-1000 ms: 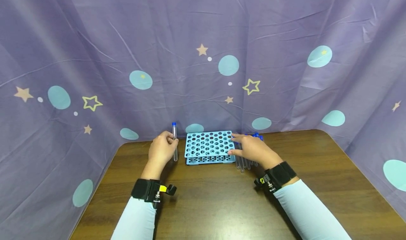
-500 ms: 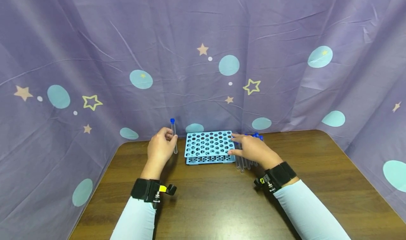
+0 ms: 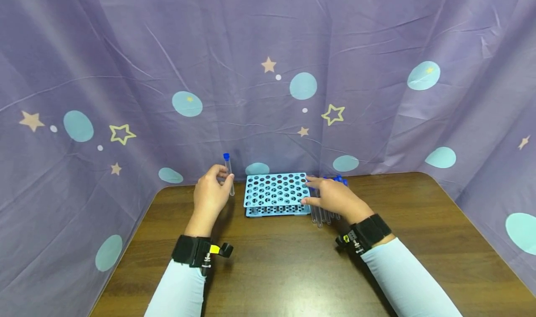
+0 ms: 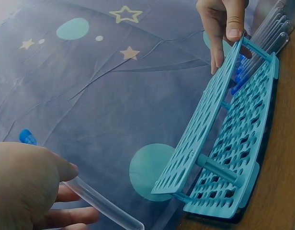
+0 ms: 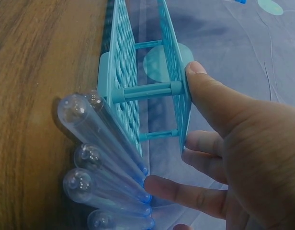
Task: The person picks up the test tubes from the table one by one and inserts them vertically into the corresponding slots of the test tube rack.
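Observation:
My left hand [image 3: 219,181] pinches a clear test tube with a blue cap [image 3: 228,175] and holds it upright in the air, just left of a light blue rack [image 3: 274,193] full of empty holes. The left wrist view shows the same tube [image 4: 99,203] between thumb and fingers [image 4: 66,170]. My right hand [image 3: 318,192] grips the rack's right edge, thumb at the near corner and fingers on the top plate [image 5: 174,62]. Under that hand several clear blue-capped tubes [image 3: 320,220] lie on the table; their rounded ends [image 5: 104,139] show beside the rack.
The rack stands at the back of a dark wooden table [image 3: 293,270], close to a purple curtain with stars and dots [image 3: 268,98] that closes off the back and both sides. Both wrists carry black straps.
My left hand has lifted the tube a little higher and slightly left, its lower end now off the table. The right hand and rack have not moved.

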The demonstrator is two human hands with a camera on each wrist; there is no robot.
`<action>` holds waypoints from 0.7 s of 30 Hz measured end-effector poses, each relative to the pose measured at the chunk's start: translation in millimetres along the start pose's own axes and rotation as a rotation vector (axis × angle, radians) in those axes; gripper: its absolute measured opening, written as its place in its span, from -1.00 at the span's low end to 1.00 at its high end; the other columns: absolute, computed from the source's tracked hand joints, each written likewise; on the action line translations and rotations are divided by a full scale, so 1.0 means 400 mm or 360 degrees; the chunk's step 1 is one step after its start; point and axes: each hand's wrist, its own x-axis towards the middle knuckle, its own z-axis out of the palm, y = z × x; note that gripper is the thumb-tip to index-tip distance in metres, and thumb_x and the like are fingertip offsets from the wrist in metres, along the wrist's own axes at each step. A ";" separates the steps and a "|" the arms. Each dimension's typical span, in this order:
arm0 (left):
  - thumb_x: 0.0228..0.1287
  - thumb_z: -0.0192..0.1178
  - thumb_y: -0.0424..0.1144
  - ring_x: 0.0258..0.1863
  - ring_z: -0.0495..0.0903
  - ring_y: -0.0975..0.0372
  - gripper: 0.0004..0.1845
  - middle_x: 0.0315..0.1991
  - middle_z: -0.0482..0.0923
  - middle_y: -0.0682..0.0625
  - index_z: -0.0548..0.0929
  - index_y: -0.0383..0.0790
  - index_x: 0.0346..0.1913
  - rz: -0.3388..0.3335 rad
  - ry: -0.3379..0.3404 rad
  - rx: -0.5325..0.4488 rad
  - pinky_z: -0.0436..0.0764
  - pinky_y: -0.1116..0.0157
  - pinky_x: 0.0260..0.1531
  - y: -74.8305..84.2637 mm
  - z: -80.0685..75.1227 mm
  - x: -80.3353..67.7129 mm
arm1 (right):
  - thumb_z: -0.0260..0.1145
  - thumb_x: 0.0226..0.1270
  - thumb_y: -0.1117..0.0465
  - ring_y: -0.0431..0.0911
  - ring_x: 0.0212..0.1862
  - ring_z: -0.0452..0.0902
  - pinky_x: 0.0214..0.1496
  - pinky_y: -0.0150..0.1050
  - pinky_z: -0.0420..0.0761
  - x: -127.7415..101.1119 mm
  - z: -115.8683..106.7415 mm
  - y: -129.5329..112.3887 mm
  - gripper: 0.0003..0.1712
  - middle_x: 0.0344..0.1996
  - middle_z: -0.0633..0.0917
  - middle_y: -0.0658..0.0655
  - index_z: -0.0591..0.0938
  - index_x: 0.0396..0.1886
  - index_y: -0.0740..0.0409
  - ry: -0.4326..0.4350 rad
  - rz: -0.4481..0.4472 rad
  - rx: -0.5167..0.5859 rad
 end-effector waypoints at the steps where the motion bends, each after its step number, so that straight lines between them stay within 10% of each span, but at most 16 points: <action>1: 0.68 0.36 -0.09 -0.11 0.91 -0.06 -0.68 0.07 0.90 -0.16 0.72 -0.23 0.24 0.0003 0.0005 -0.0004 0.82 -0.13 -0.12 0.000 0.000 0.000 | 0.47 0.54 -0.40 0.20 0.52 0.67 0.51 0.20 0.71 0.000 -0.001 0.000 -0.08 0.73 0.48 0.08 0.60 0.64 0.05 -0.0001 0.0000 -0.0002; 21: 0.68 0.37 -0.14 -0.03 0.88 -0.12 -0.68 0.10 0.86 -0.22 0.70 -0.28 0.24 0.0072 0.0131 -0.0112 0.83 -0.14 0.03 0.008 -0.012 0.000 | 0.48 0.54 -0.40 0.20 0.53 0.65 0.54 0.22 0.69 0.002 -0.001 0.001 -0.08 0.73 0.48 0.07 0.60 0.64 0.06 -0.0004 0.0011 0.0024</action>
